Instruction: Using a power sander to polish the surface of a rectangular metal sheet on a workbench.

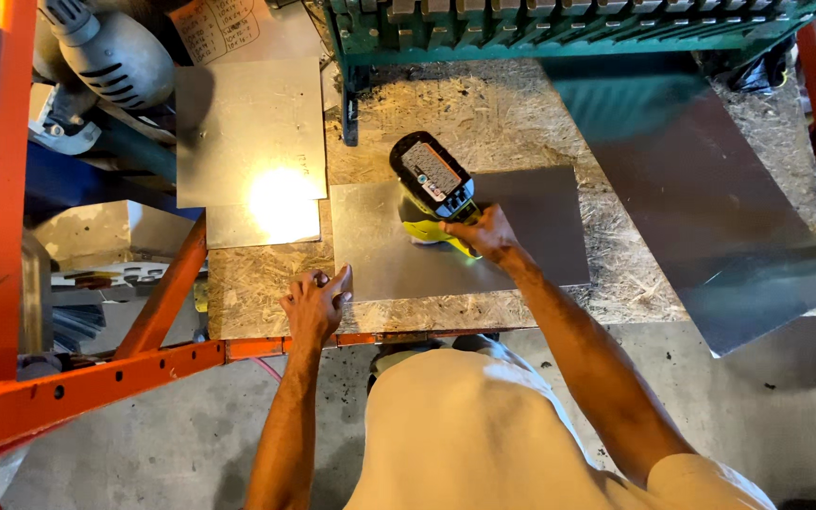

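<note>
Our right hand is wrapped around the grip of a yellow-green cordless power tool, its head resting on the metal sheet just ahead of that hand. Our left hand lies flat and open, fingers pressing the sheet's near left corner down on the chipboard surface. The sheet looks whole, with no cut or hole that we can see, so we judge the work on it barely started. Beyond the left hand lie two smaller metal plates; a large sheet lies well right of the right hand.
</note>
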